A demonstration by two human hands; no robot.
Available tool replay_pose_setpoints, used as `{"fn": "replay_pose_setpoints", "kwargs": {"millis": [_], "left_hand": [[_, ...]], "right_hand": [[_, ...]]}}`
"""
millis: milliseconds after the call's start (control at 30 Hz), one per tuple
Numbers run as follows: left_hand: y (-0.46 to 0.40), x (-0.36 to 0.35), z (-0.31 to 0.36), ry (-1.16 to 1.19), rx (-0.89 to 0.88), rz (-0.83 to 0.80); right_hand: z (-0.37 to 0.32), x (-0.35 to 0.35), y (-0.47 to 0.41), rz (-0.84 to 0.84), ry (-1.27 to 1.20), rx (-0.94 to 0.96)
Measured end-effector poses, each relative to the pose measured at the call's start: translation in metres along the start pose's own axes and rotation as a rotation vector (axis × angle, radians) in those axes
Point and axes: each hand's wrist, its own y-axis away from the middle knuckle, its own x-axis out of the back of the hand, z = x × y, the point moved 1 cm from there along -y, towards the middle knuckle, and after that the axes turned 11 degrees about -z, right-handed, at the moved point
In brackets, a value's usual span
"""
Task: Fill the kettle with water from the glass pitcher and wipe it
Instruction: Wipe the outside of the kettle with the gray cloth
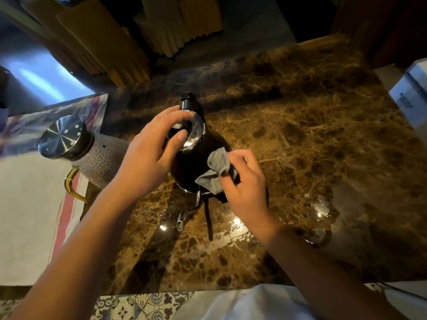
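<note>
1. Head view, layout: the black kettle (196,162) stands upright on the brown marble counter (300,135), near its middle. The glass pitcher (92,153), with a metal lid and an amber handle, stands just to the kettle's left on a striped cloth (67,215).

2. Head view, left hand: the left hand (150,155) rests on top of the kettle, fingers curled down around the shiny lid (196,132). It is closed on the lid area and steadies the vessel, as far as I can judge.

3. Head view, right hand: the right hand (245,183) pinches a grey rag (215,172) between thumb and fingers and presses it against the kettle's near right flank.

4. Key relation: the kettle lies directly ahead of and slightly left of the rag hand, touching it through the cloth. The right hand is the wiping one; the left sits above it.

5. Orientation: the kettle's long axis runs vertically, base on the counter. Its black handle (188,100) points away from the person, and the thin curved spout (184,215) points back toward them.

6. Judgement: filling looks done; the wiping is under way, and sweeping round toward the spout seems the likely continuation.
</note>
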Motion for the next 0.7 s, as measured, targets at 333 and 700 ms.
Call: {"fn": "replay_pose_setpoints", "kwargs": {"millis": [333, 700], "left_hand": [[0.001, -0.001, 0.0, 0.029, 0.006, 0.006], [0.0, 0.003, 0.002, 0.083, 0.03, -0.027]], "right_hand": [[-0.014, 0.038, 0.0, -0.318, -0.283, -0.44], [-0.025, 0.01, -0.015, 0.049, -0.265, -0.18]]}}
